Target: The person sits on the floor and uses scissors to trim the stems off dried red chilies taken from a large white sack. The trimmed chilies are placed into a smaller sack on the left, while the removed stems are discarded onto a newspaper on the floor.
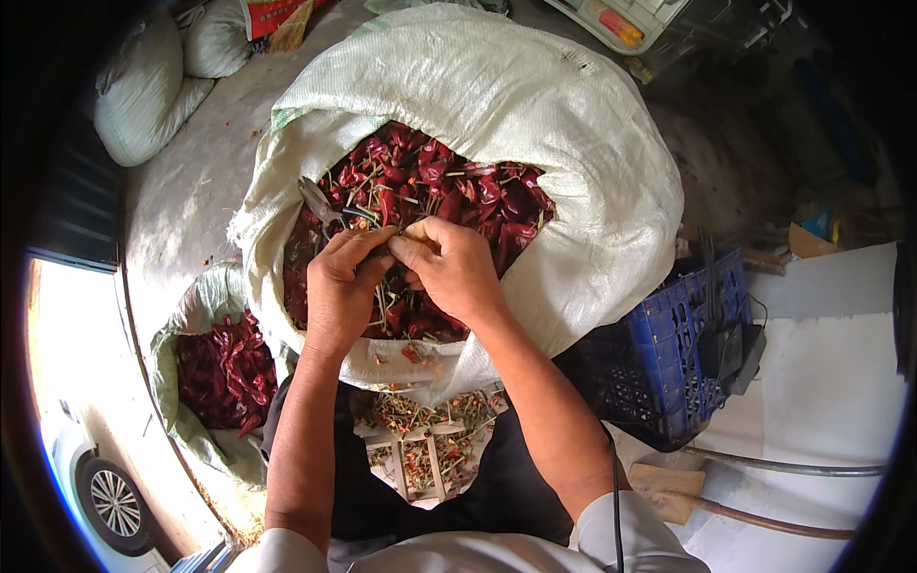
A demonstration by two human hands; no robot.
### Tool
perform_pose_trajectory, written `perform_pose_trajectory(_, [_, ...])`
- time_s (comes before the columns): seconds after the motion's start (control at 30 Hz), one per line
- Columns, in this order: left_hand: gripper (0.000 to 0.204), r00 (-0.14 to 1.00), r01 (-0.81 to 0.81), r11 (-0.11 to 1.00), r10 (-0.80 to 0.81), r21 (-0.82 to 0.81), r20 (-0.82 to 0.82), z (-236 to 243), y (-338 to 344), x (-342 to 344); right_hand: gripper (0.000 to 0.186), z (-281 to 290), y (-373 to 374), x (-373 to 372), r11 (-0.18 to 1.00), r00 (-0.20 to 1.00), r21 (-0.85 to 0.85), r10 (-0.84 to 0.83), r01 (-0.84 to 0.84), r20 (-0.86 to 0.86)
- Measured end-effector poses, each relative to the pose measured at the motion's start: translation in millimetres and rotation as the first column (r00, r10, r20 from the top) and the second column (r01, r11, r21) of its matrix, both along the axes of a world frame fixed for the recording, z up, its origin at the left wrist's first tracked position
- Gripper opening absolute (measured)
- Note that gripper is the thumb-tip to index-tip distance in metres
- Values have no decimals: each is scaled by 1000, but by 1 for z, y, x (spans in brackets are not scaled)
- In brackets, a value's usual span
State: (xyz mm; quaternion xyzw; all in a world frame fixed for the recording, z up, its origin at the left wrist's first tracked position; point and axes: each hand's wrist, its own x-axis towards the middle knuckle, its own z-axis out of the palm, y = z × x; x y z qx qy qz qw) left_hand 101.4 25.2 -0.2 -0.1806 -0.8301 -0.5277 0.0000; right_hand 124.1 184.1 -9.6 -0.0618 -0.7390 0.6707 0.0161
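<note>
Both hands meet over a large white woven sack [602, 162] filled with dried red chillies [449, 181] and bits of stem. My left hand [346, 277] is closed, thumb and index finger pinched toward the other hand's fingertips. My right hand [449, 265] is closed in a similar pinch, its fingertips touching or almost touching the left ones. Anything between the fingertips is too small and hidden to make out. A pair of shears [322, 204], blades pointing up and left, lies on the chillies just beyond my left hand, which partly covers its dark handles.
A smaller sack of dried chillies [227, 372] stands at the left. Stem scraps [420, 468] lie around a wooden frame between my knees. Blue plastic crates [683, 353] stand at the right, near wooden-handled tools [669, 487]. Filled white sacks [143, 95] rest at the far left.
</note>
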Motion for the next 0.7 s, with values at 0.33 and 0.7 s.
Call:
perform_pose_trajectory(0.33, [33, 991, 94, 994, -90, -46, 96, 9, -9, 1, 15, -3, -3, 8, 1000, 998, -12, -7, 7, -62])
perform_pose_trajectory(0.7, [18, 955, -141, 968, 77, 210, 287, -3, -20, -5, 14, 30, 17, 12, 961, 966, -146, 216, -236, -142])
